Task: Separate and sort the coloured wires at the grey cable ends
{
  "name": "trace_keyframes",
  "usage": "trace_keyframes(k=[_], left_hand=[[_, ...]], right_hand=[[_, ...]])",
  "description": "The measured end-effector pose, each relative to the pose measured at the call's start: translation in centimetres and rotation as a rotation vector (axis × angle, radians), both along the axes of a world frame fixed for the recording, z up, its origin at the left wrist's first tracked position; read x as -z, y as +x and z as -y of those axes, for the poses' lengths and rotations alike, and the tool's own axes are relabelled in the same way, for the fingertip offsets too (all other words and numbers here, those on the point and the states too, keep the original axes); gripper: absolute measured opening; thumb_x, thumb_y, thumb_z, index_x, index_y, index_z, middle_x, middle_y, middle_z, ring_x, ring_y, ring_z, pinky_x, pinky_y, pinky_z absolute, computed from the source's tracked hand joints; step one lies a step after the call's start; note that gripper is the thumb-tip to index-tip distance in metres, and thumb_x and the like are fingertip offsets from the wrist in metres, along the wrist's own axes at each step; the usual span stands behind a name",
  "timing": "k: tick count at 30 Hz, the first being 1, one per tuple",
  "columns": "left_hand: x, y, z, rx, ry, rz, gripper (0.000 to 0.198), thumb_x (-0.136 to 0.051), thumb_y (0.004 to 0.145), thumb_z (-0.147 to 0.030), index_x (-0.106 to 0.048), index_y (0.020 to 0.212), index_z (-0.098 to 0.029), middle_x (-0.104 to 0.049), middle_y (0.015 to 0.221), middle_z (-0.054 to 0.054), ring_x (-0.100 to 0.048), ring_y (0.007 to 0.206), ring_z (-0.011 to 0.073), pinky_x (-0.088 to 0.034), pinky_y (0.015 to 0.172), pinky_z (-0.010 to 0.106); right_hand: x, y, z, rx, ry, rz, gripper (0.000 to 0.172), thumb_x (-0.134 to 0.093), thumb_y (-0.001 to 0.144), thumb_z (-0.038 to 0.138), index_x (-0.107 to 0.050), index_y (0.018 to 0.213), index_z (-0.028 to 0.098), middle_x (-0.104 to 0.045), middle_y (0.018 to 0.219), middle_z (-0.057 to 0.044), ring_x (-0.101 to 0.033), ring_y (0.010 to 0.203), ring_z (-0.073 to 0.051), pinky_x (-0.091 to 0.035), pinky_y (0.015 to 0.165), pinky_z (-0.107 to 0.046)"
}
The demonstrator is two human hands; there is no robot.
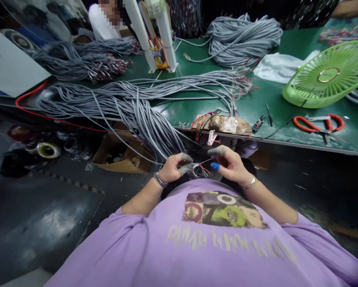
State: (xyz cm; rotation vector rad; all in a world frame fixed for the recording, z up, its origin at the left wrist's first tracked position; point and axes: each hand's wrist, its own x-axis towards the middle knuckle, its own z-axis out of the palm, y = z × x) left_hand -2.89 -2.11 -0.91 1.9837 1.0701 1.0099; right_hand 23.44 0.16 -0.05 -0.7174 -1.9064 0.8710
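My left hand [173, 168], with grey finger covers, is closed around the end of a grey cable. Several thin coloured wires [204, 171] fan out from that cable end toward the right. My right hand [233, 166], wearing a grey and a blue finger cover, is curled just to the right. A thin pale strand [206, 161] runs from the cable end to its fingertips, which look pinched on it. Behind my hands, a thick bundle of grey cables [157, 127] hangs over the bench edge. The held cable's other end is lost among the bundle.
On the green bench [193, 67] lie coiled grey cables [244, 40], red-handled scissors [319, 124], a tweezer-like tool [269, 114] and a green fan [328, 75]. A wooden block [223, 124] with a pink clip [211, 137] sits at the edge. Below is a cardboard box [122, 153]. Another person [104, 22] is across the bench.
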Motion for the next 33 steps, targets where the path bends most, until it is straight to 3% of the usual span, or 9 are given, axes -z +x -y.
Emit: trace_keyframes(k=[3, 7, 12, 19, 24, 27, 33], left_hand=[[-0.6, -0.1, -0.2, 0.069, 0.006, -0.045, 0.023, -0.072, 0.081, -0.034, -0.068, 0.088, -0.012, -0.069, 0.078, 0.004, -0.063, 0.069, 0.0115, -0.052, 0.065, 0.022], [-1.1, 0.1, -0.5, 0.104, 0.076, -0.05, 0.019, -0.071, 0.082, -0.03, -0.067, 0.087, -0.012, -0.066, 0.078, 0.003, -0.06, 0.067, 0.0099, -0.05, 0.063, 0.02], [-1.4, 0.6, -1.0, 0.082, 0.264, 0.002, 0.017, -0.072, 0.083, -0.031, -0.071, 0.085, -0.015, -0.065, 0.076, 0.004, -0.06, 0.069, 0.0105, -0.049, 0.064, 0.021], [-1.8, 0.8, -1.7, 0.138, 0.008, 0.105, 0.029, -0.064, 0.088, -0.041, -0.074, 0.091, -0.013, -0.067, 0.074, 0.005, -0.06, 0.065, 0.0108, -0.048, 0.063, 0.022], [-1.8, 0.5, -1.8, 0.178, -0.123, 0.247, 0.034, -0.066, 0.086, -0.045, -0.073, 0.089, -0.012, -0.064, 0.072, 0.004, -0.056, 0.063, 0.0103, -0.046, 0.06, 0.022], [-1.7, 0.3, -1.8, 0.208, -0.143, 0.268, 0.033, -0.068, 0.084, -0.044, -0.072, 0.086, -0.011, -0.065, 0.074, 0.005, -0.057, 0.064, 0.0107, -0.047, 0.061, 0.022], [-1.3, 0.4, -2.0, 0.232, -0.141, 0.221, 0.032, -0.067, 0.085, -0.042, -0.069, 0.081, -0.01, -0.06, 0.07, 0.002, -0.054, 0.063, 0.0092, -0.045, 0.06, 0.02]], right_hand=[[-0.7, -0.5, 0.5, -0.087, 0.257, 0.185, 0.037, -0.066, 0.082, 0.027, -0.064, 0.119, 0.023, -0.064, 0.109, -0.01, -0.061, 0.084, -0.019, -0.052, 0.071, -0.033], [-0.8, -1.5, 0.9, -0.029, 0.367, 0.182, 0.015, -0.064, 0.086, 0.024, -0.069, 0.099, 0.021, -0.067, 0.091, -0.007, -0.061, 0.075, -0.016, -0.051, 0.067, -0.029], [-1.2, -1.9, 1.4, 0.018, 0.265, 0.006, 0.009, -0.064, 0.087, 0.023, -0.07, 0.093, 0.019, -0.065, 0.08, -0.004, -0.059, 0.064, -0.012, -0.049, 0.057, -0.024], [-2.0, -1.3, 1.2, 0.019, 0.27, -0.042, 0.019, -0.064, 0.085, 0.019, -0.07, 0.103, 0.022, -0.067, 0.093, -0.007, -0.064, 0.079, -0.016, -0.054, 0.069, -0.029], [-0.8, -2.6, 0.7, 0.03, -0.072, -0.254, 0.037, -0.061, 0.09, 0.027, -0.052, 0.126, 0.026, -0.069, 0.114, -0.009, -0.067, 0.08, -0.017, -0.055, 0.066, -0.031], [0.0, -3.5, 0.8, -0.025, -0.196, -0.341, 0.043, -0.063, 0.09, 0.032, -0.046, 0.129, 0.027, -0.07, 0.116, -0.011, -0.07, 0.092, -0.02, -0.057, 0.069, -0.032], [0.3, -4.0, 1.3, -0.103, -0.144, -0.226, 0.044, -0.06, 0.092, 0.03, -0.046, 0.133, 0.024, -0.074, 0.105, -0.008, -0.073, 0.092, -0.019, -0.06, 0.08, -0.034]])
